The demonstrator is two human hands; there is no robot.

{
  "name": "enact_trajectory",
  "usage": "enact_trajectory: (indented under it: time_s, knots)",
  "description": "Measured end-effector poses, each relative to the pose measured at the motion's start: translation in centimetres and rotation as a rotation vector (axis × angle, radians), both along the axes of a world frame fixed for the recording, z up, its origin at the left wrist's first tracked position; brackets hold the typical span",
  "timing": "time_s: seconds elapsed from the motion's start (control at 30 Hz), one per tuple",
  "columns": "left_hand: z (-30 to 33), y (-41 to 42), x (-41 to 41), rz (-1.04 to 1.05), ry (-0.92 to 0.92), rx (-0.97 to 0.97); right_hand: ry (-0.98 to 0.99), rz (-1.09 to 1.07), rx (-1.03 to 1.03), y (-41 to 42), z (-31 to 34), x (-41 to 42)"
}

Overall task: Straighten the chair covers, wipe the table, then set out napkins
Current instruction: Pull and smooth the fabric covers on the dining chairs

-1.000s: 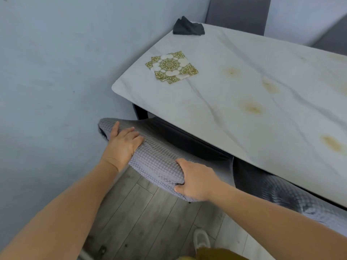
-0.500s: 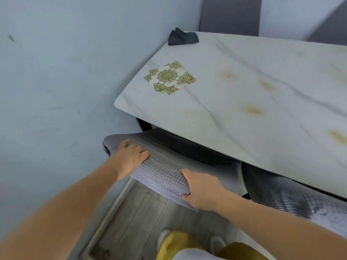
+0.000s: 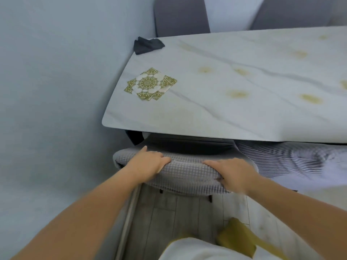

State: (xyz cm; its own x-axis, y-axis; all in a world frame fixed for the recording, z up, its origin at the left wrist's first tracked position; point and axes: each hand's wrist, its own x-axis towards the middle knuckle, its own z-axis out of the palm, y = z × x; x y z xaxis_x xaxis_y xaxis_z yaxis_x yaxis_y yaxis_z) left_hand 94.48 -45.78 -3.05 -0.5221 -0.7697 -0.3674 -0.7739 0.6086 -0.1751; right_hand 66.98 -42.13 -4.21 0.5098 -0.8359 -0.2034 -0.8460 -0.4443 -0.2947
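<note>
A grey waffle-textured chair cover [image 3: 187, 173] sits over the top of a chair back tucked under the near edge of the white marble table [image 3: 244, 113]. My left hand [image 3: 148, 162] lies on the cover's left part with its fingers curled over the top. My right hand [image 3: 232, 173] holds the cover's right end, fingers laid along the top and thumb wrapped round the near edge. A small stack of green-and-white patterned napkins [image 3: 150, 84] lies near the table's left corner. A dark folded cloth [image 3: 147, 45] rests at the far left corner.
A wall runs close along the left. A second chair with a grey cover [image 3: 293, 158] stands to the right under the table edge. Two more grey chair backs [image 3: 181, 15] [image 3: 293, 12] rise beyond the table. Yellowish stains dot the tabletop.
The view has swung to face the chair back square-on. Both hands stay on the cover; my right hand has flattened along the top, and the left has shifted slightly inward.
</note>
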Motion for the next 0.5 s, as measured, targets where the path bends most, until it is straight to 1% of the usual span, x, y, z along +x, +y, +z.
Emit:
enact_trajectory:
  time_s: [0.2, 0.3, 0.5]
  knots:
    - [-0.5, 0.8, 0.0, -0.031, 0.078, -0.05, 0.104, -0.01, 0.0, 1.1, 0.4, 0.1]
    - [-0.8, 1.1, 0.2, -0.075, 0.105, -0.074, 0.118, -0.028, -0.003, 1.8, 0.1, 0.2]
    - [-0.8, -0.7, 0.8, -0.11, 0.168, -0.034, 0.101, -0.077, -0.019, 0.8, 0.2, 0.5]
